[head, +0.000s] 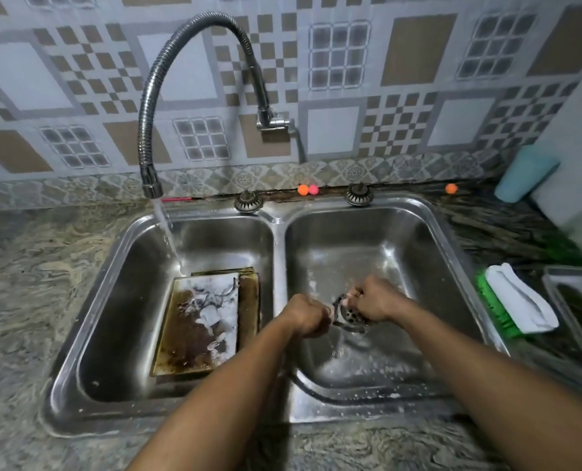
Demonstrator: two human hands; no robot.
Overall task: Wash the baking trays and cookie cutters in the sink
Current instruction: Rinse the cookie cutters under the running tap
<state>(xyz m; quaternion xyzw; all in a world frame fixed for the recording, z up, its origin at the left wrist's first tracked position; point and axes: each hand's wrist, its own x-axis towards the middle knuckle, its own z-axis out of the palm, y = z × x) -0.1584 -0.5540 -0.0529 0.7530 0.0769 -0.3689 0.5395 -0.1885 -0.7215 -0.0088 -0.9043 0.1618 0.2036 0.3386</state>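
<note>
Metal cutter [336, 305] between hands [308, 316] [373, 299]

Foamy baking tray [194, 338] in left basin [119, 300]

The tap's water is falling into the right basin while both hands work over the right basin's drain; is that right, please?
Not quite: the head view shows the tap's water falling into the left basin, by the baking trays. The left hand and right hand do work over the right basin's drain.
</note>
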